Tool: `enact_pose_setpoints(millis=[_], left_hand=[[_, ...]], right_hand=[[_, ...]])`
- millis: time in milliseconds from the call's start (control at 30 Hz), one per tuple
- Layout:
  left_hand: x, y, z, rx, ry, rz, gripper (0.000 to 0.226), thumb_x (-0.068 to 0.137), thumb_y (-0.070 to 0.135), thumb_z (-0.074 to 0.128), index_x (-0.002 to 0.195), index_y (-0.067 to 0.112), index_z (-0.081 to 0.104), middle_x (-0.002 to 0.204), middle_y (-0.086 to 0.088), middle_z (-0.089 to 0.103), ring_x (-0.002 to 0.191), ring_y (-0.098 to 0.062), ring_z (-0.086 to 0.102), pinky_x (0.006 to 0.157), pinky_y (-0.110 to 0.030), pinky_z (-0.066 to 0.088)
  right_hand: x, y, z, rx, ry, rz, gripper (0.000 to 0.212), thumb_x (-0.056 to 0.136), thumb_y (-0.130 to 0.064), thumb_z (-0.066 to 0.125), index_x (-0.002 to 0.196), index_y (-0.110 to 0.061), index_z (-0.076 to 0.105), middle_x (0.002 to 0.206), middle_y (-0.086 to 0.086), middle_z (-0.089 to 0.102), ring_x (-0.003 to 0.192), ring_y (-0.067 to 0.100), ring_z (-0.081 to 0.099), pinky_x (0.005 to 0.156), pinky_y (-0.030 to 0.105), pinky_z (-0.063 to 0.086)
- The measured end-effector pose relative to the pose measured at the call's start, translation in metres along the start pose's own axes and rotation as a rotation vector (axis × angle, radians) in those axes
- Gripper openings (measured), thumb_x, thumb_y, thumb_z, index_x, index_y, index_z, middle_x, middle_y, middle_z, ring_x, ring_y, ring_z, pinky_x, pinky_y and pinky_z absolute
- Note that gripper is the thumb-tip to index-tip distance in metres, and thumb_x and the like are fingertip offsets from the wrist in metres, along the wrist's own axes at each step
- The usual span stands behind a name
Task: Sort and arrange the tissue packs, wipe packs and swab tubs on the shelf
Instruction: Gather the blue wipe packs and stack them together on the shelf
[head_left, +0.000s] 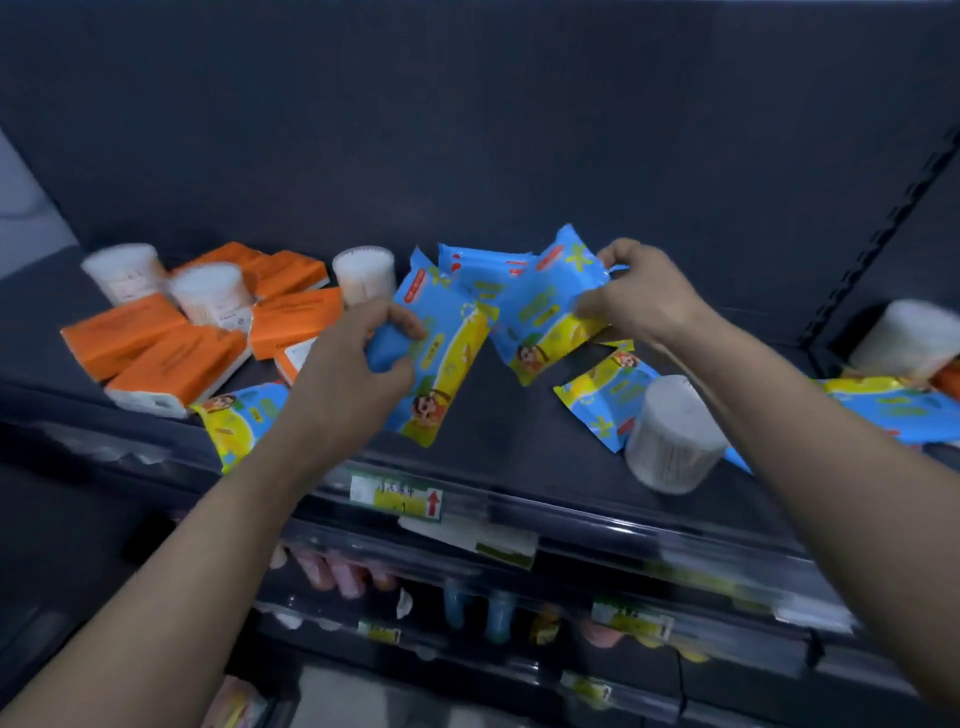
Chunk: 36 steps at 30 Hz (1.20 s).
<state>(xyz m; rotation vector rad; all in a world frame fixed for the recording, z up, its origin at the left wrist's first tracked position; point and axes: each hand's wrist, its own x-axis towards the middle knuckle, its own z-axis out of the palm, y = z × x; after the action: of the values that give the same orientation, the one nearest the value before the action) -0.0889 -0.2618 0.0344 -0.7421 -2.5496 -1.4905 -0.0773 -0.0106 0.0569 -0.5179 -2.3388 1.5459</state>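
Left hand (353, 371) grips a wipe pack (449, 358); right hand (644, 291) pinches a second wipe pack (540, 306) just beside it.

**Dark store fixture, price labels and lower stock**

A dark grey back panel (467, 130) fills the upper view; a slotted upright (883, 208) runs down its right side; lower down, a clear plastic rail (623, 525) carries a green and yellow price tag (387, 493) with a red arrow (434, 503) pointing up; a white slip (467, 535) hangs tilted just beneath it; on the tier below, blurred pink packages (337, 571) sit left of two blue bottles (475, 613); another yellow-green label (631, 618) shows further right.
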Motion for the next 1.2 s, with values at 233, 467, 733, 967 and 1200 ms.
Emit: enact_pose_setpoints(millis=[233, 467, 733, 967, 1200], left_hand=[[0.069, -0.022, -0.003, 0.027, -0.155, 0.133, 0.028, 0.079, 0.000, 0.055, 0.085, 0.027, 0.054, 0.091, 0.001, 0.058, 0.073, -0.010, 0.053, 0.056, -0.013, 0.035], [0.116, -0.039, 0.004, -0.023, -0.259, 0.178, 0.027, 0.077, 0.000, 0.055, 0.087, 0.026, 0.057, 0.092, 0.006, 0.059, 0.079, -0.010, 0.056, 0.064, -0.019, 0.042], [0.137, -0.048, 0.010, -0.070, -0.282, 0.220, 0.028, 0.080, -0.002, 0.055, 0.087, 0.024, 0.052, 0.083, 0.007, 0.054, 0.065, -0.006, 0.052, 0.054, -0.012, 0.042], [0.152, -0.049, 0.015, -0.024, -0.257, 0.221, 0.044, 0.080, -0.002, 0.057, 0.102, 0.030, 0.036, 0.098, 0.007, 0.055, 0.085, -0.021, 0.060, 0.074, -0.043, 0.052], [0.170, -0.044, 0.041, 0.059, -0.280, 0.224, 0.036, 0.079, -0.001, 0.062, 0.103, 0.025, 0.057, 0.099, 0.007, 0.061, 0.096, -0.012, 0.058, 0.084, -0.030, 0.048]], right_hand=[[0.020, 0.001, -0.002, -0.075, 0.008, 0.087, 0.015, 0.081, 0.000, 0.064, 0.091, -0.011, 0.067, 0.077, 0.002, 0.068, 0.058, 0.010, 0.064, 0.060, 0.023, 0.055], [0.040, 0.004, -0.005, -0.059, 0.064, 0.153, 0.020, 0.076, 0.006, 0.068, 0.088, -0.010, 0.067, 0.084, 0.007, 0.069, 0.071, 0.019, 0.064, 0.074, 0.032, 0.055], [0.069, 0.021, -0.009, -0.609, 0.053, 0.174, 0.036, 0.077, 0.006, 0.063, 0.111, -0.008, 0.057, 0.065, -0.007, 0.048, 0.063, 0.011, 0.048, 0.045, 0.011, 0.035], [0.094, 0.033, -0.009, -0.930, -0.045, 0.105, 0.030, 0.075, -0.017, 0.073, 0.103, -0.018, 0.062, 0.110, 0.010, 0.062, 0.090, 0.026, 0.058, 0.074, 0.028, 0.045], [0.107, 0.035, -0.023, -1.104, -0.106, 0.042, 0.030, 0.078, -0.023, 0.072, 0.106, -0.020, 0.062, 0.113, 0.010, 0.062, 0.102, 0.032, 0.059, 0.079, 0.032, 0.046]])
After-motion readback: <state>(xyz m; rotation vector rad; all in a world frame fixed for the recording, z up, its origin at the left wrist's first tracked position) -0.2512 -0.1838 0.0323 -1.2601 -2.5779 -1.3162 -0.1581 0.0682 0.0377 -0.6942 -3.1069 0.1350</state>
